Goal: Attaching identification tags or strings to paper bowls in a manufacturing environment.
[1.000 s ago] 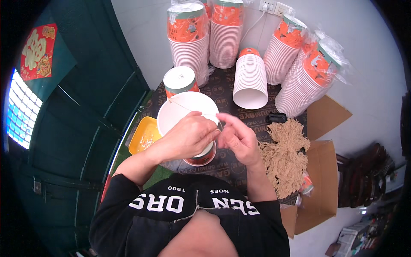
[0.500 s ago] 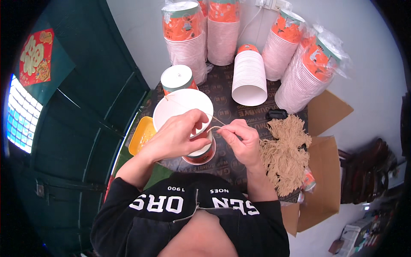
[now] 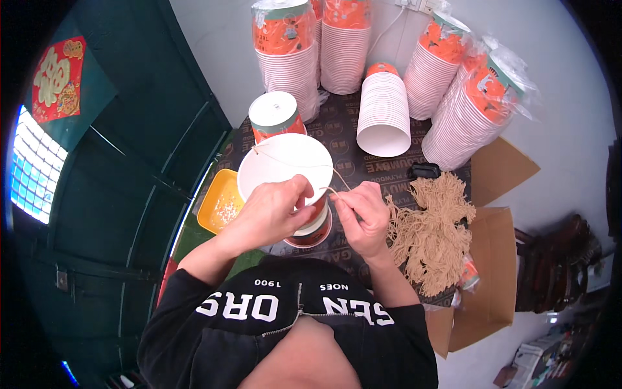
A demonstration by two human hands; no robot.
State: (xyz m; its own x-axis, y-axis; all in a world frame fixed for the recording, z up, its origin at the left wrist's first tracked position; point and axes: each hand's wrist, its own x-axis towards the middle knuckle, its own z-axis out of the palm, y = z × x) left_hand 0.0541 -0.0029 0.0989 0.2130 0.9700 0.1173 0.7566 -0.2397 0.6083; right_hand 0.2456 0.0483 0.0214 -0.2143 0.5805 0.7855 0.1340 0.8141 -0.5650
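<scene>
A white-lined paper bucket (image 3: pixel 272 165) is tilted with its mouth toward me, standing over another paper bucket (image 3: pixel 317 236) that has a red and green outside. My left hand (image 3: pixel 269 211) is closed on its near rim, fingers on the inner side and thumb outside. A thin beige cord (image 3: pixel 341 179) runs from a knot at the bucket's far left wall, across the mouth, to the right. Between thumb and fingertips, my right hand (image 3: pixel 365 217) pinches the cord near its end, just right of the rim. My left fingertips are partly hidden by the hand.
An upturned bucket (image 3: pixel 275 109) stands behind. Plastic-wrapped bucket stacks (image 3: pixel 285 65) line the wall, and one stack (image 3: pixel 383 123) lies on its side. To the left is a yellow tray (image 3: pixel 208 204) with small bits. Beige cords (image 3: pixel 431 233) lie heaped at right, beside a cardboard box (image 3: pixel 492 272).
My right hand has shifted slightly downward, with the short cord end now showing left of its fingertips. The whole view has drifted a little; my left hand stays at the bucket's rim.
</scene>
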